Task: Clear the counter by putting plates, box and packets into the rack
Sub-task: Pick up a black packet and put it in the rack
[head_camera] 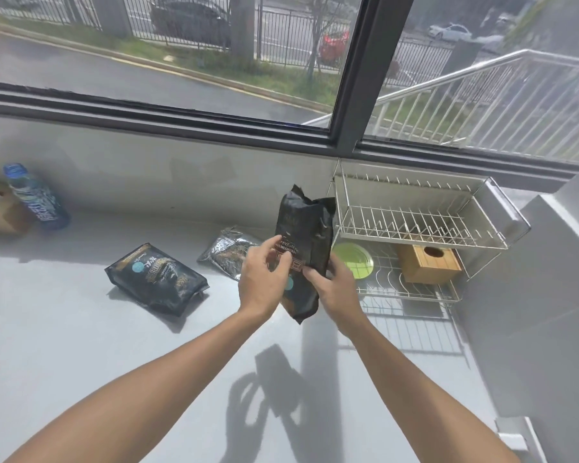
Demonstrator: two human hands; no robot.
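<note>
both hands, the left hand (pixel 263 282) and the right hand (pixel 333 289), have their fingers clamped on a tall black packet (pixel 303 248), held up in the air just left of the rack (pixel 415 225). the green plate (pixel 353 260) and wooden box (pixel 427 264) sit in the bottom shelf. the soft packet might bend or snag on the rack wires and fall, and two more packets (pixel 156 279) wait on the counter (pixel 81 345)

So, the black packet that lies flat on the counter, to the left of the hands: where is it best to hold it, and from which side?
Probably across the middle of the black packet, coming from above: it lies flat, face up, with free counter around its long edges.
</note>
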